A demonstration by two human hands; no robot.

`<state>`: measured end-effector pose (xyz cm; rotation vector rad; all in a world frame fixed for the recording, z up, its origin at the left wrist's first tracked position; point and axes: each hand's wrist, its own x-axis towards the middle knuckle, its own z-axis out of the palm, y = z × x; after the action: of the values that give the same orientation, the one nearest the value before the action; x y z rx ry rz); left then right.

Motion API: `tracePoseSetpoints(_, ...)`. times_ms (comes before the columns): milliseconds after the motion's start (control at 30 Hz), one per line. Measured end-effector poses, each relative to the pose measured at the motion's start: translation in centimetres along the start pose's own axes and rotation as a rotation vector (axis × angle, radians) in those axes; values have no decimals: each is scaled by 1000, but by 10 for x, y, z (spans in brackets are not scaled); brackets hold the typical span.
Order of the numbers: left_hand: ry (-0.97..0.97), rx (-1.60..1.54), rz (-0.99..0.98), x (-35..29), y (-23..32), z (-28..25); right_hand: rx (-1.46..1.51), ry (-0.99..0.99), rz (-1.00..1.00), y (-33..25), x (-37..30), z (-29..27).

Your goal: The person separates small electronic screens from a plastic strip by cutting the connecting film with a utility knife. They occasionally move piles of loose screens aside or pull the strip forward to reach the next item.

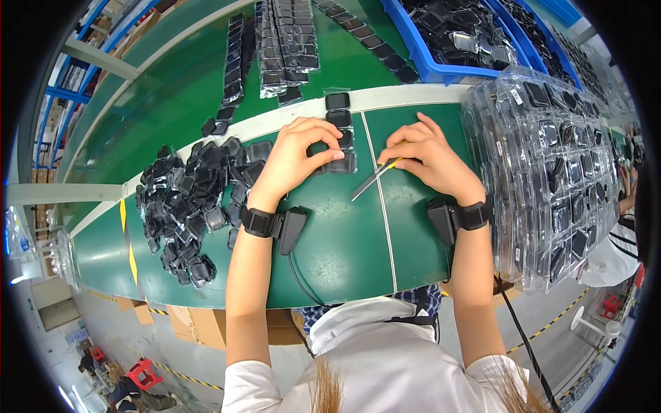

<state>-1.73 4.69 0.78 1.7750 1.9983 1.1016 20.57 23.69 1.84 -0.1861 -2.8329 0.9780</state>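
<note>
Strip of black square pieces [347, 140] at upper centre of the frame, on the green worktop [337, 258], and the left hand [297, 153] curls at its left edge, thumb and forefinger bent; whether they pinch it, can't tell! Over right, the right hand [430, 157] grips a slim yellow-and-grey tool [366, 186], tip slanting down-left. Loose black pieces [186, 196] heap at left; clear trays [544, 186] stand at right.
</note>
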Motion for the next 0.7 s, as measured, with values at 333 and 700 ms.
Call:
tracePoseSetpoints(333, -88, 137, -158, -20, -5, -62, -42, 149, 26, 4, 2, 1)
tracePoseSetpoints(700, -81, 168, -4, -3, 17, -3, -173, 294, 36, 3, 5, 7)
